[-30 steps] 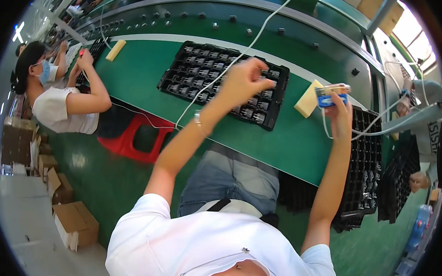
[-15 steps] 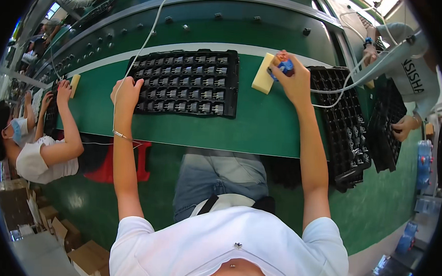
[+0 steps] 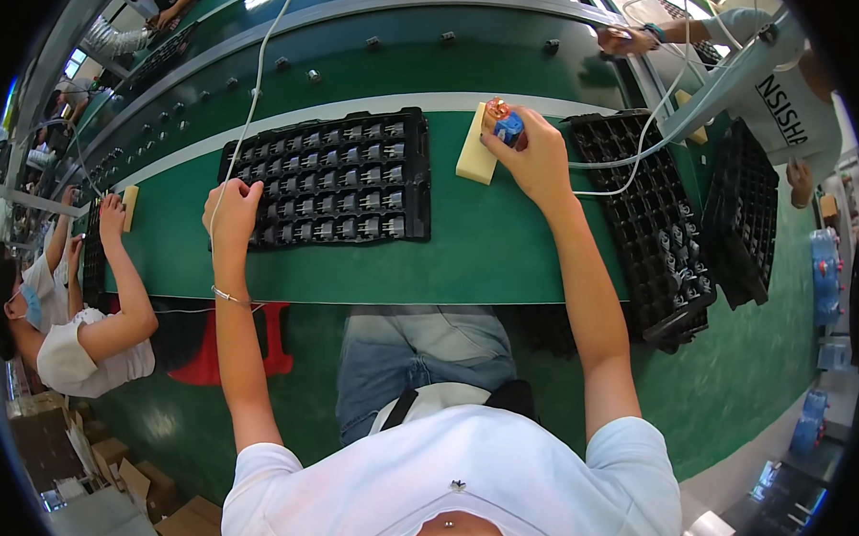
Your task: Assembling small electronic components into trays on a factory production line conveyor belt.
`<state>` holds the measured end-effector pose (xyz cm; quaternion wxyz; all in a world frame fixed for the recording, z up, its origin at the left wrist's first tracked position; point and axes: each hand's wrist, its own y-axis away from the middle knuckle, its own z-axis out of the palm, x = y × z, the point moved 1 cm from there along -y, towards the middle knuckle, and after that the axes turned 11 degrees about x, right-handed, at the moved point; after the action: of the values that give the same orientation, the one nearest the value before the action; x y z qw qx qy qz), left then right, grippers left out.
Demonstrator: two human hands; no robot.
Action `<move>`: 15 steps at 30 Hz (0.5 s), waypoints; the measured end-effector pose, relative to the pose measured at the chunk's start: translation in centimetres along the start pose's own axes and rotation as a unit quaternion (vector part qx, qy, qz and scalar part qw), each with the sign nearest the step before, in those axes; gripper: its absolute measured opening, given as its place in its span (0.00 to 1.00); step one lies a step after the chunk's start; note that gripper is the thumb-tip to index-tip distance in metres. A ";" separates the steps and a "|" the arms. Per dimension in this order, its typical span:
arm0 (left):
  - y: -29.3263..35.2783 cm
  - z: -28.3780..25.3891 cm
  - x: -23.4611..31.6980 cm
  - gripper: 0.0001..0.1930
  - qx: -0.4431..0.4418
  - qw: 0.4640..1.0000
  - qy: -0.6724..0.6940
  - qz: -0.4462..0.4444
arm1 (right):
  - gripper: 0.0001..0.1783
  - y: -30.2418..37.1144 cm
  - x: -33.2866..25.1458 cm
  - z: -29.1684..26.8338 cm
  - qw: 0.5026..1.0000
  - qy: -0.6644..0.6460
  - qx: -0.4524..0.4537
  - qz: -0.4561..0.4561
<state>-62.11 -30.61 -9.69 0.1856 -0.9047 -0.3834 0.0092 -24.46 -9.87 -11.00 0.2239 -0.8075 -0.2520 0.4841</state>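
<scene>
A black moulded tray (image 3: pixel 407 231) filled with rows of small black plug-like parts lies on the green bench. My left hand (image 3: pixel 231 211) is closed at the tray's left edge, fingers curled and thumb pressed in; whatever it may hold is hidden. To the tray's right, my right hand (image 3: pixel 542 158) grips a small blue object with an orange-red top (image 3: pixel 506 126) between thumb and fingers. That object is against or just above a pale yellow foam block (image 3: pixel 475 160); contact is unclear.
At the right stands a second black tray (image 3: pixel 634 200), mostly empty pockets, with metallic parts near its front end. More black trays (image 3: pixel 741 215) lean beyond it. Cables (image 3: pixel 263 55) hang over the bench. A conveyor (image 3: pixel 390 65) carrying small parts runs behind. Co-workers are at both sides.
The whole view has shifted slightly. My right hand still holds the blue object by the foam block, and my left stays at the tray. The right-hand co-worker's arm now reaches over the conveyor.
</scene>
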 end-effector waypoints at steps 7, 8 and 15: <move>-0.5 1.6 -1.5 0.17 0.034 0.996 0.085 0.020 | 0.23 -0.1 0.1 0.0 1.000 -0.005 -0.010 0.002; -0.6 1.7 -1.6 0.16 0.040 0.992 0.113 0.025 | 0.23 0.0 0.1 0.0 1.000 -0.007 -0.007 0.004; -0.4 1.9 -1.5 0.10 0.168 0.952 0.236 0.103 | 0.26 0.2 -0.1 -0.2 1.000 -0.007 -0.010 0.003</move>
<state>-63.70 -30.77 -11.49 0.4183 -0.8712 -0.2267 -0.1210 -24.30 -10.11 -10.99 0.2123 -0.8073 -0.2560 0.4874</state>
